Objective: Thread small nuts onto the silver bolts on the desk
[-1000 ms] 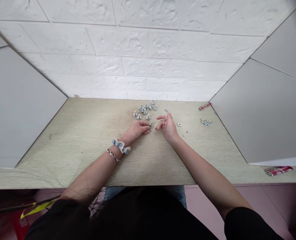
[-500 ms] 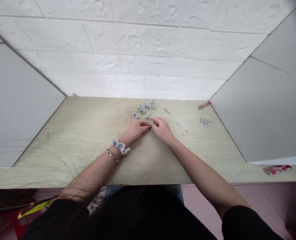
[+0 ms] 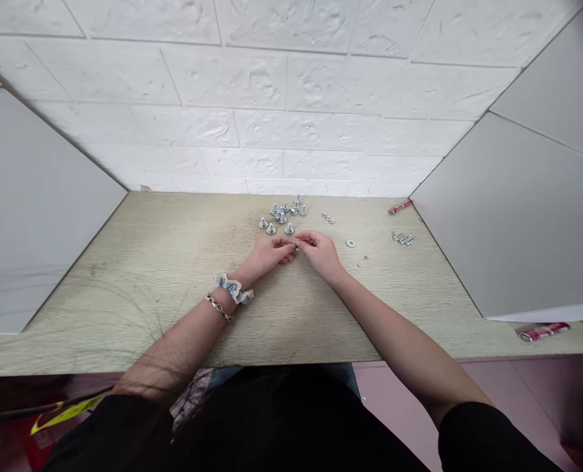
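Observation:
My left hand (image 3: pixel 270 253) and my right hand (image 3: pixel 319 250) meet at the middle of the wooden table (image 3: pixel 148 275). Both pinch a small metal screw (image 3: pixel 296 246) held between their fingertips. Just beyond the hands lies a cluster of several small silver screws (image 3: pixel 282 216). A loose washer (image 3: pixel 351 243) rests right of my right hand, and a short row of nuts (image 3: pixel 328 217) lies farther back. My left wrist wears a blue scrunchie and a chain bracelet.
Grey panels wall in the table on the left (image 3: pixel 35 216) and right (image 3: pixel 517 216), with a white brick wall behind. Several bolts (image 3: pixel 404 239) and a red pen (image 3: pixel 400 207) lie at the back right. Another red item (image 3: pixel 542 332) sits at the right front edge.
My right hand, open and apart a second ago, has moved left and closed its fingers on the screw held by my left hand. The left hand has stayed in place.

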Action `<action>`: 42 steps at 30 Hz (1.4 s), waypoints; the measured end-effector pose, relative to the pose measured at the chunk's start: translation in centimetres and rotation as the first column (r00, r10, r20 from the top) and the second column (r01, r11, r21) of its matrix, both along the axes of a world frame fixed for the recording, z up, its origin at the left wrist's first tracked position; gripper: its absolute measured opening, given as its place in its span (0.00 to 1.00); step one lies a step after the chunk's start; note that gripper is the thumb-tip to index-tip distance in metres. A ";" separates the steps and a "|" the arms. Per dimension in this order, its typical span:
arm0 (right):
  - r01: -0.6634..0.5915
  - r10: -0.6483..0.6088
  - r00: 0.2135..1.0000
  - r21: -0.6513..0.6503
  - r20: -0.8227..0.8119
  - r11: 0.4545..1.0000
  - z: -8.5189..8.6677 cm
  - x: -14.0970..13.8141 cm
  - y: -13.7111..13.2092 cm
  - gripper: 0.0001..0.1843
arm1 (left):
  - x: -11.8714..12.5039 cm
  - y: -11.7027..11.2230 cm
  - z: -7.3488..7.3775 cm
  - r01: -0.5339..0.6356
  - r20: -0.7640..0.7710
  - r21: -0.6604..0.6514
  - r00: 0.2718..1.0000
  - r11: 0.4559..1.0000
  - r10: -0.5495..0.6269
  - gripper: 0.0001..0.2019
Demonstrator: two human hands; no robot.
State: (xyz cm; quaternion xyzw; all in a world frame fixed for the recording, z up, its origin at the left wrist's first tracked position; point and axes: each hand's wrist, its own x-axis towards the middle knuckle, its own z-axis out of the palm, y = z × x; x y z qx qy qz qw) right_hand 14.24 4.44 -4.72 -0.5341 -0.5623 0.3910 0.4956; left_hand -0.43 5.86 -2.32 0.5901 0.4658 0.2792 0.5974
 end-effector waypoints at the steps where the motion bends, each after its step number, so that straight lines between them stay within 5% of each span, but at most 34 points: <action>1: 0.015 -0.014 1.000 0.020 -0.019 1.000 0.1 0.0 -0.1 0.08 | 0.0 -0.1 0.1 -0.015 0.018 -0.022 1.000 1.000 0.015 0.11; 8: 0.038 -0.059 0.994 0.217 0.093 0.976 0.9 -0.7 -1.2 0.07 | 0.2 -0.6 0.6 -0.027 0.194 -0.145 0.980 0.989 0.055 0.12; 21: -0.061 -0.024 0.963 0.304 0.270 0.951 0.8 -1.0 -1.3 0.11 | 0.0 -0.4 0.5 0.076 0.315 -0.211 0.949 0.975 -0.005 0.13; 24: -0.100 0.010 0.958 0.299 0.287 0.949 0.8 -1.1 -1.4 0.13 | 0.0 -0.3 0.2 0.053 0.347 -0.220 0.937 0.974 0.027 0.11; 30: -0.206 0.130 0.952 0.265 0.278 0.942 1.2 -1.3 -2.0 0.34 | 0.1 -0.1 0.0 0.093 0.434 -0.180 0.901 0.979 -0.006 0.16; 34: -0.325 0.283 0.941 0.262 0.186 0.908 1.7 -1.1 -2.2 0.32 | 0.0 -0.2 0.2 0.011 0.417 -0.196 0.906 0.981 0.073 0.22; 38: -0.049 0.081 0.991 0.277 -0.104 0.960 2.3 0.1 -1.9 0.18 | -0.1 -0.5 0.6 -0.040 0.341 -0.206 0.934 0.978 0.110 0.31; 42: 0.188 -0.129 0.947 0.181 -0.295 0.965 2.4 0.8 -1.3 0.22 | -0.1 -0.6 1.0 -0.027 0.305 -0.207 0.948 0.978 0.091 0.29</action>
